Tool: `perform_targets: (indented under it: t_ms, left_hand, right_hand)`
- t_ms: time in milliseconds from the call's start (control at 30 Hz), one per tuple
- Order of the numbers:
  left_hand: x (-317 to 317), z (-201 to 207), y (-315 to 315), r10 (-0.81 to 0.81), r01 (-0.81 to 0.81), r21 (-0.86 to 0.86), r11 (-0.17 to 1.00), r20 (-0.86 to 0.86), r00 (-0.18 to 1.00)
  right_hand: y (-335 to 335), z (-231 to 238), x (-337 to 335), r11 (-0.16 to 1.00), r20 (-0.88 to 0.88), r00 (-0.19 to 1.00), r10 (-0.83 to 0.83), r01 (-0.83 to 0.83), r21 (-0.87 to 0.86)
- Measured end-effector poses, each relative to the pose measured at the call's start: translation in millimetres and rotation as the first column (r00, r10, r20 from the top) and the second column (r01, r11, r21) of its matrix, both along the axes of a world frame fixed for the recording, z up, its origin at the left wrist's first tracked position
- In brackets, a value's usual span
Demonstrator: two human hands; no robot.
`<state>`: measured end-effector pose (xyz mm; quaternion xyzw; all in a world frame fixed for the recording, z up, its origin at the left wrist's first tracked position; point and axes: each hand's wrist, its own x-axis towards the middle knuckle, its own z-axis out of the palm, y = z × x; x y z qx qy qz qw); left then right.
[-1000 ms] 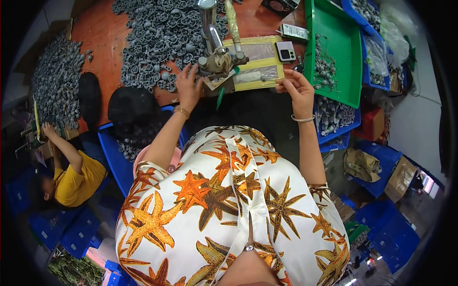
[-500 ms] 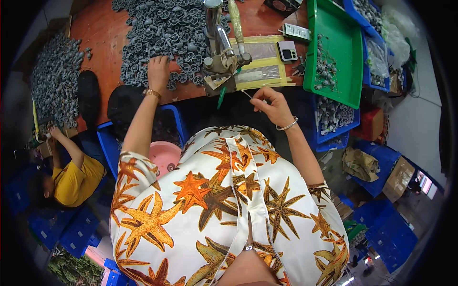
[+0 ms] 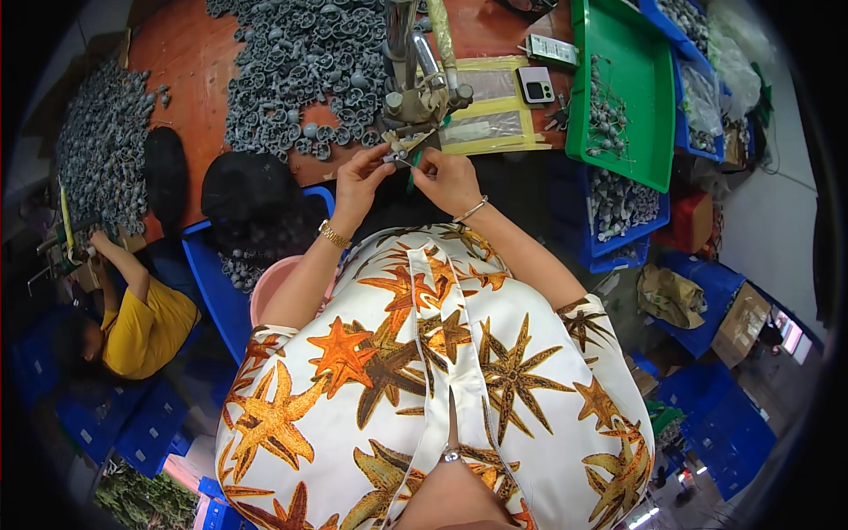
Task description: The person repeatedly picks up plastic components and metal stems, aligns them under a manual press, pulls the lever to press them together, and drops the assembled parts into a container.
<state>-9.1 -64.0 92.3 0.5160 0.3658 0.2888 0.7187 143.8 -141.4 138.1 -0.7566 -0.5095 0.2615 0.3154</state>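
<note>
- Two hands, left hand (image 3: 360,181) and right hand (image 3: 446,177), fingers pinched on a small grey part (image 3: 399,157) at the worktop (image 3: 199,62) edge.
- Risk: part held just beneath the press (image 3: 415,84); fingers may get nipped, or the part drops.

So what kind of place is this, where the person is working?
Probably a small factory or assembly workshop. A heap of grey metal parts covers the workbench, a hand press stands near both hands, and a green tray holds more parts.
</note>
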Motion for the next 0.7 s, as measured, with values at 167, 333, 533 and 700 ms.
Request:
perform_targets:
  t_ms: [167,333,533,700]
  left_hand:
    - [-1.1,6.5,8.9,-0.034,0.044,-0.178,0.983,0.058,0.998]
    - [0.3,12.8,13.5,0.041,0.143,-0.610,0.779,0.277,0.960]
    - [9.6,21.8,5.2,-0.201,0.236,0.409,0.882,-0.127,0.971]
    - [1.0,13.4,2.2,0.107,-0.002,0.581,0.814,-0.146,0.983]
  right_hand:
    - [2.0,7.4,3.0,0.997,-0.040,0.997,0.070,-0.068,0.048]
    - [4.1,-1.4,12.6,1.000,-0.421,0.907,-0.013,0.001,-0.028]
    - [3.0,-3.2,20.9,0.886,-0.839,0.324,-0.438,-0.004,-0.464]
    - [3.8,-30.8,19.2,0.869,-0.812,0.312,-0.494,0.150,-0.471]
